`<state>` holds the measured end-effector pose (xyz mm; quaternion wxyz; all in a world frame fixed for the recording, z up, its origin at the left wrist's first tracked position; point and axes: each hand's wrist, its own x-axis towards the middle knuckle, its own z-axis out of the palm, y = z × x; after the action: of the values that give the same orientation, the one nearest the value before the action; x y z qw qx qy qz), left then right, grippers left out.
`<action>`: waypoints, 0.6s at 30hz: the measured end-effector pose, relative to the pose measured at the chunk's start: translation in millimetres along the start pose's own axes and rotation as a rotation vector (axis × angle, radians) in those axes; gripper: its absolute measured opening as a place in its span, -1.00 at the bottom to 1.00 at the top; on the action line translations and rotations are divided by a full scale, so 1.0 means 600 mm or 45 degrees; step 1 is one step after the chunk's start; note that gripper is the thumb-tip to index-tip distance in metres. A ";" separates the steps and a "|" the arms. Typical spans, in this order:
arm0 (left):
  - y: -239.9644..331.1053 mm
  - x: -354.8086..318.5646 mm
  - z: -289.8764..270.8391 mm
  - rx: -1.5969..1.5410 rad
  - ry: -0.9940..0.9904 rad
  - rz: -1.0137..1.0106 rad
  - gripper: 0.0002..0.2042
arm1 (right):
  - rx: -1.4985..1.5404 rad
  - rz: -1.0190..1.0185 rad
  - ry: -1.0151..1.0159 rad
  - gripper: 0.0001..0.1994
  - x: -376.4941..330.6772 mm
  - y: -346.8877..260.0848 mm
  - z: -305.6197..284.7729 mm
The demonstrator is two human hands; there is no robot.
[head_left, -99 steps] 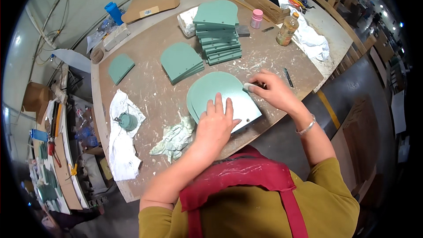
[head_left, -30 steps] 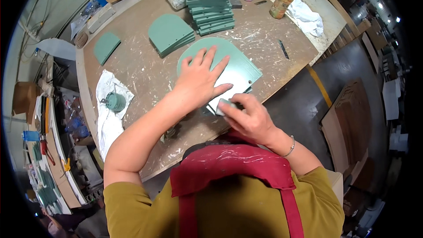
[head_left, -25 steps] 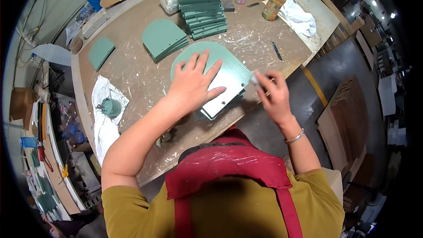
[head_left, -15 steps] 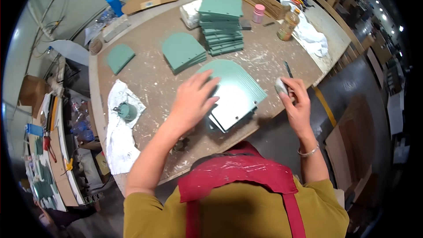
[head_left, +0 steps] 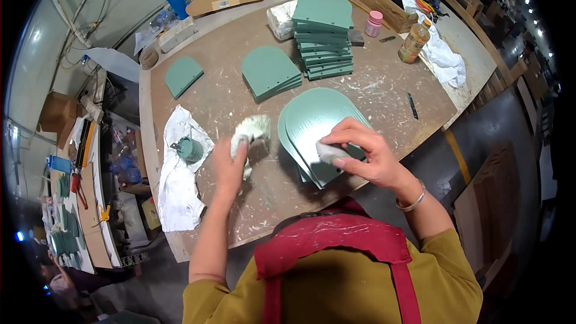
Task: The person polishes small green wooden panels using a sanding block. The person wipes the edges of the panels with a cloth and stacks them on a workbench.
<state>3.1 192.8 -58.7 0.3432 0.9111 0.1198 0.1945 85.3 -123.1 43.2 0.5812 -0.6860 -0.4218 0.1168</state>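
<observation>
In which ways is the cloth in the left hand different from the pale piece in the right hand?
The cloth is crumpled and loose; the pale piece looks compact. The cloth looks larger than the pale piece. The cloth is left of the green panels, in the left hand; the pale piece is over them, in the right hand. Both are whitish.

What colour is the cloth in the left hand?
The cloth looks off-white with a pale greenish tint; the head view shows it.
</observation>
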 end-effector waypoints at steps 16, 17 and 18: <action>0.159 0.250 0.148 -0.085 -0.665 0.223 -0.64 | 0.296 0.122 -0.333 -0.68 0.010 0.057 0.017; 0.144 0.267 0.133 -0.133 -0.602 0.173 -0.64 | 0.300 0.121 -0.317 -0.68 0.010 0.055 0.014; 0.136 0.283 0.122 -0.173 -0.537 0.122 -0.64 | 0.286 0.118 -0.298 -0.68 0.012 0.054 0.013</action>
<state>194.2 150.1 -8.1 0.4115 0.9110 -0.0112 0.0235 99.2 -111.4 14.5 0.5950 -0.6172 -0.4391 0.2689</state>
